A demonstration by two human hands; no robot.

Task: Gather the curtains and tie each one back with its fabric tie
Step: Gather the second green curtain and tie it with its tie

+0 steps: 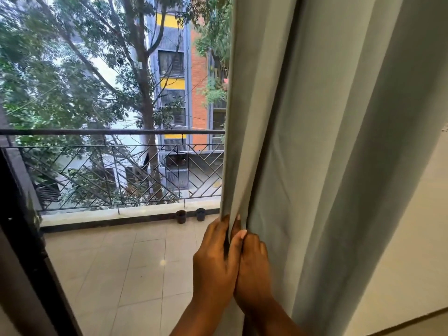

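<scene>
Fingers (236,235): curling into the leading edge of the curtain (315,141), pinching a fold of it. Left hand (214,260) and right hand (253,265): pressing side by side, touching, both gripping the same fold. Curtain: grey, hanging in long vertical pleats along the right side of the glass door (its lower end is out of view). Balcony floor (135,263): showing tiled beyond the glass. Two dark pots (191,215): standing at its far edge under the metal railing (109,166).
</scene>
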